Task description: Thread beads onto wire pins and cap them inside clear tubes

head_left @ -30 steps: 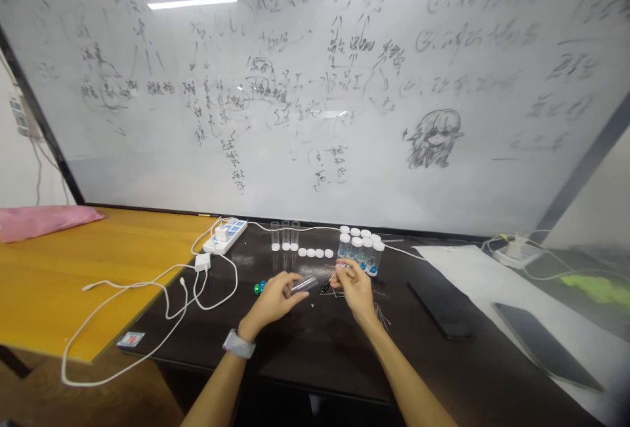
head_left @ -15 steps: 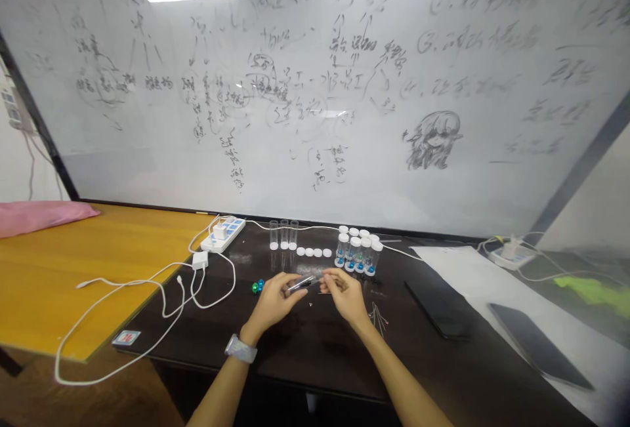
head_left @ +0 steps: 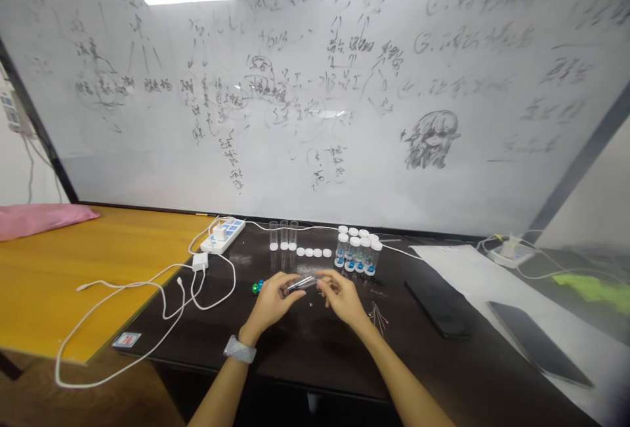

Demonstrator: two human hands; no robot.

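Observation:
My left hand [head_left: 272, 301] is closed round a clear plastic tube [head_left: 302, 282], held tilted above the dark desk. At the tube's right end is my right hand [head_left: 345, 298], its fingers bent together; whether they pinch something small is too fine to tell. Green and blue shiny balls [head_left: 255, 288] lie left of my left hand. Behind the hands stand three clear tubes [head_left: 284, 235] on white bases, with several white caps [head_left: 309, 252] in a row beside them. A group of capped tubes [head_left: 361, 256] holding blue and green balls stands to the right.
Thin pins [head_left: 378, 319] lie right of my right hand. A black phone-like slab [head_left: 437, 309] and a grey one [head_left: 539, 343] lie farther right, the latter on white paper [head_left: 457, 266]. White cables and a power strip [head_left: 224, 235] occupy the left. A whiteboard [head_left: 315, 171] rises behind the desk.
My right hand's fingers have shifted slightly left and curled at the tube's end. The left hand keeps its hold on the tube, nearly still.

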